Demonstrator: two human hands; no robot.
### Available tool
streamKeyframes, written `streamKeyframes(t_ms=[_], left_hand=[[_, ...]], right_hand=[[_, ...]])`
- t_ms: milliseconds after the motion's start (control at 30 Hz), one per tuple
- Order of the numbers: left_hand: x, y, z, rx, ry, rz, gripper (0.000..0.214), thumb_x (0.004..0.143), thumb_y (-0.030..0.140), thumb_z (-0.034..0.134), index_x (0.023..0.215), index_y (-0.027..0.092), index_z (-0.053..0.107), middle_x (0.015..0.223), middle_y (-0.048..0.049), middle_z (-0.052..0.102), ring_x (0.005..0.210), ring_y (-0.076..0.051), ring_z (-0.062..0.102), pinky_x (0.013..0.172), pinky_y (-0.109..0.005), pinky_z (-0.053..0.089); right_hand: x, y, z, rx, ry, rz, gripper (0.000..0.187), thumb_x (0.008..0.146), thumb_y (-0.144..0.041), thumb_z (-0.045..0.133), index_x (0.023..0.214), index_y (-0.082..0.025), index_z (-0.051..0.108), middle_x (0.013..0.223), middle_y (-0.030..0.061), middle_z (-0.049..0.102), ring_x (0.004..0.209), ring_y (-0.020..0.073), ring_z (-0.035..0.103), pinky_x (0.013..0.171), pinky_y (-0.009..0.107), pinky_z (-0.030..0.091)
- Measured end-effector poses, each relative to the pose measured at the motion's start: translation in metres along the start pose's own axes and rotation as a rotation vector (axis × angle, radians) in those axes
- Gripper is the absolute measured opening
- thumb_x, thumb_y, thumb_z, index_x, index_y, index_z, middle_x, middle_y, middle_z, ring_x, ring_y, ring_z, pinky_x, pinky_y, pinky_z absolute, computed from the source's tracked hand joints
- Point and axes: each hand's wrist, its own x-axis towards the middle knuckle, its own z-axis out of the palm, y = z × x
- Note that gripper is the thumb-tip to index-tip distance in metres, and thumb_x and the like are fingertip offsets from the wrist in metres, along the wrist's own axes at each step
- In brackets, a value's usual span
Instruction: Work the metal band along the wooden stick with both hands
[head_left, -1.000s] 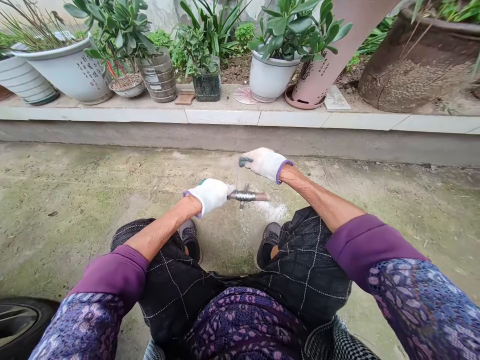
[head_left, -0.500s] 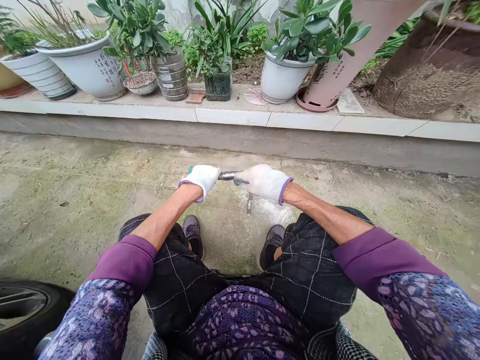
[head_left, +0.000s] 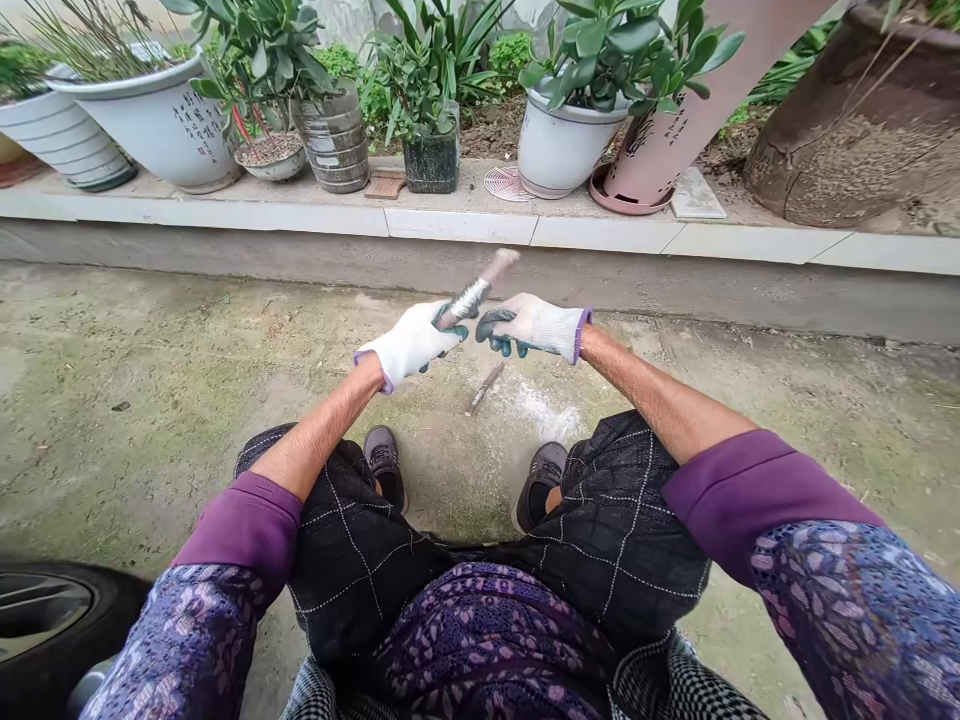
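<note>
Left hand (head_left: 409, 345) grips a blurred wire-wrapped rod (head_left: 466, 304); right hand (head_left: 531, 327) is empty, partly open, just beside it, above a metal strip (head_left: 487, 387) on the concrete ground (head_left: 165, 400).

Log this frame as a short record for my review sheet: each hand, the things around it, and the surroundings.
left hand: white glove with green-coated fingers, gripping a motion-blurred rod with a silvery wrapped middle
right hand: matching glove, holds nothing, fingers curled, next to the rod
on the ground: thin metal piece and white powder on concrete, ahead of the person's shoes
surroundings: potted plants on a tiled ledge; tyre at lower left
</note>
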Motion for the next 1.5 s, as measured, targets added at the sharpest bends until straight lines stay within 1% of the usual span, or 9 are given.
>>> streamKeyframes(t_ms=[133, 300, 433, 700, 867, 1067, 1267, 1400, 1500], left_hand=[[-0.005, 0.012, -0.013, -0.463, 0.012, 0.009, 0.05, 0.086, 0.033, 0.062, 0.132, 0.015, 0.057, 0.053, 0.0096, 0.04, 0.036, -0.004, 0.03, 0.038, -0.017, 0.031], [-0.001, 0.015, -0.035, -0.952, -0.004, 0.094, 0.039, 0.097, 0.051, 0.046, 0.109, 0.017, 0.062, 0.046, 0.0107, 0.032, 0.032, -0.005, 0.018, 0.032, -0.019, 0.024], [0.002, 0.007, -0.058, -1.175, 0.121, 0.117, 0.039, 0.103, 0.048, 0.034, 0.096, 0.02, 0.061, 0.046, 0.0095, 0.033, 0.032, -0.006, 0.014, 0.033, -0.02, 0.018], [-0.021, -0.042, -0.117, -1.392, 0.44, -0.058, 0.043, 0.102, 0.054, 0.034, 0.085, 0.02, 0.054, 0.047, 0.01, 0.037, 0.037, -0.003, 0.018, 0.04, -0.018, 0.02], [-0.035, -0.07, -0.137, -1.34, 0.614, -0.15, 0.04, 0.102, 0.051, 0.037, 0.08, 0.019, 0.048, 0.046, 0.0108, 0.034, 0.039, -0.004, 0.02, 0.041, -0.017, 0.024], [-0.045, -0.092, -0.151, -1.323, 0.78, -0.146, 0.039, 0.1, 0.049, 0.041, 0.077, 0.018, 0.044, 0.045, 0.0118, 0.034, 0.036, -0.002, 0.022, 0.04, -0.016, 0.024], [-0.054, -0.099, -0.157, -1.29, 0.844, -0.14, 0.038, 0.097, 0.05, 0.045, 0.076, 0.019, 0.045, 0.045, 0.0117, 0.03, 0.035, -0.003, 0.023, 0.039, -0.017, 0.025], [-0.054, -0.101, -0.158, -1.323, 0.852, -0.152, 0.038, 0.097, 0.05, 0.046, 0.075, 0.019, 0.044, 0.045, 0.0116, 0.031, 0.034, -0.002, 0.025, 0.037, -0.016, 0.025], [-0.048, -0.096, -0.152, -1.355, 0.799, -0.163, 0.037, 0.098, 0.048, 0.046, 0.075, 0.019, 0.044, 0.045, 0.0112, 0.034, 0.033, -0.002, 0.027, 0.036, -0.016, 0.026]], right_hand=[[-0.001, -0.009, 0.005, 0.0, -0.025, -0.028, 0.028, 0.083, -0.009, 0.052, 0.099, -0.011, 0.073, 0.074, 0.005, 0.069, 0.055, 0.0091, 0.059, 0.045, 0.018, 0.043], [0.004, -0.002, 0.004, -0.002, -0.013, 0.027, 0.022, 0.082, -0.008, 0.055, 0.095, -0.011, 0.074, 0.068, 0.0032, 0.066, 0.051, 0.0079, 0.056, 0.044, 0.018, 0.043], [0.012, 0.019, 0.0, -0.048, 0.026, 0.065, 0.021, 0.082, -0.008, 0.057, 0.094, -0.013, 0.073, 0.063, 0.0008, 0.062, 0.046, 0.0072, 0.051, 0.043, 0.019, 0.042], [0.012, 0.088, -0.039, -0.178, 0.122, 0.294, 0.011, 0.083, -0.016, 0.062, 0.088, -0.015, 0.072, 0.057, -0.0008, 0.058, 0.04, 0.0067, 0.046, 0.04, 0.02, 0.039], [0.001, 0.119, -0.061, -0.144, 0.232, 0.392, 0.013, 0.085, -0.016, 0.058, 0.089, -0.014, 0.071, 0.054, -0.0019, 0.055, 0.037, 0.0065, 0.044, 0.037, 0.019, 0.037], [-0.009, 0.16, -0.083, -0.045, 0.39, 0.4, 0.015, 0.085, -0.012, 0.057, 0.09, -0.013, 0.071, 0.055, -0.0013, 0.055, 0.038, 0.0072, 0.045, 0.037, 0.02, 0.039], [-0.02, 0.171, -0.099, 0.162, 0.605, 0.375, 0.015, 0.087, -0.008, 0.054, 0.089, -0.011, 0.068, 0.053, -0.0025, 0.051, 0.039, 0.0068, 0.044, 0.037, 0.019, 0.038], [-0.015, 0.175, -0.098, 0.163, 0.602, 0.351, 0.017, 0.085, -0.006, 0.052, 0.09, -0.01, 0.068, 0.057, -0.0009, 0.054, 0.042, 0.007, 0.047, 0.039, 0.018, 0.04], [-0.006, 0.172, -0.091, -0.024, 0.483, 0.362, 0.02, 0.081, -0.007, 0.057, 0.095, -0.011, 0.071, 0.066, 0.0022, 0.063, 0.05, 0.0087, 0.054, 0.043, 0.017, 0.044]])
